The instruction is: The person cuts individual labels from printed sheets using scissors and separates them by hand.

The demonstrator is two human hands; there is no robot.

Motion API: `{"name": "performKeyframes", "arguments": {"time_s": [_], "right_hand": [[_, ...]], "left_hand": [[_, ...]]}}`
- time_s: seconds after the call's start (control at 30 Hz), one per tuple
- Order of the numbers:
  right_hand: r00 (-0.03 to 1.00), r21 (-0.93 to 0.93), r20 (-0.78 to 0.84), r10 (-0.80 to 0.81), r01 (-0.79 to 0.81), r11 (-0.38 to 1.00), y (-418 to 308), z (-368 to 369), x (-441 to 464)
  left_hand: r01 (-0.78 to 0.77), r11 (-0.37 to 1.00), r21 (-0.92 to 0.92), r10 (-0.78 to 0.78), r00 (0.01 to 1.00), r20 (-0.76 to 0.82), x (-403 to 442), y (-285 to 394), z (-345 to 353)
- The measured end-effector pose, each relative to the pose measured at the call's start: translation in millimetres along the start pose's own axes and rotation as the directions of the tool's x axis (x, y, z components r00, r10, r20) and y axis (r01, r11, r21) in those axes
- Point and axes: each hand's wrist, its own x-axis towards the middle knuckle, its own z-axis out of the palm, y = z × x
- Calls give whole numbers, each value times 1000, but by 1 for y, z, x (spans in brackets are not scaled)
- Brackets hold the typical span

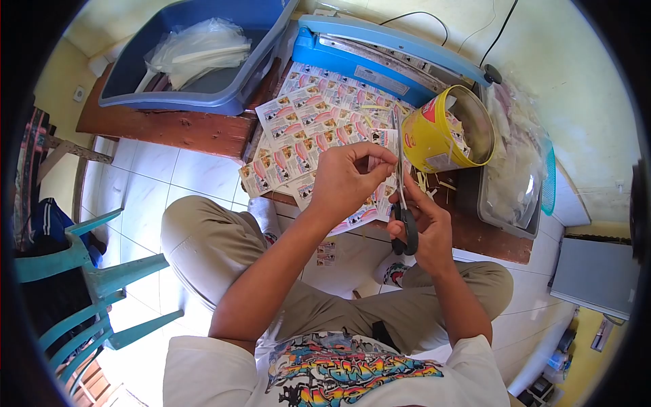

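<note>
My left hand (349, 176) pinches a small printed paper label (384, 140) between thumb and fingertips. Black-handled scissors (405, 227) are in my right hand (430, 230), with their blades pointing away from me and running along the label's right edge. Whether the blades are parted is too fine to make out. Beneath both hands, printed label sheets (291, 122) lie spread and overlapping on a low wooden table. A yellow tub (427, 136) with paper scraps inside is tilted just beyond my right hand.
A blue paper cutter (366, 71) stands at the back. On the left, a blue bin (183, 102) holds clear plastic bags (196, 51). More plastic fills a grey bin (502, 210) on the right. A green plastic chair (102, 285) is at the far left. Paper strips (422, 182) lie near the tub.
</note>
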Motion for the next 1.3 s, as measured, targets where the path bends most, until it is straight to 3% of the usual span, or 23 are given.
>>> {"name": "performKeyframes", "arguments": {"time_s": [1.07,1.13,1.23,1.3], "right_hand": [[999,-5,-35,-26,26,1000,0,4,0],[998,2,-57,-24,24,1000,0,5,3],[994,-57,-106,-13,7,998,2,3,11],[994,-281,-107,-15,-16,960,11,-2,17]], "left_hand": [[6,1000,-18,-5,1000,22,1,-3,0],[-54,996,-78,54,999,2,2,-5,0],[-74,997,20,74,997,-8,2,-4,-4],[-104,995,2,104,994,-26,2,-1,-4]]}}
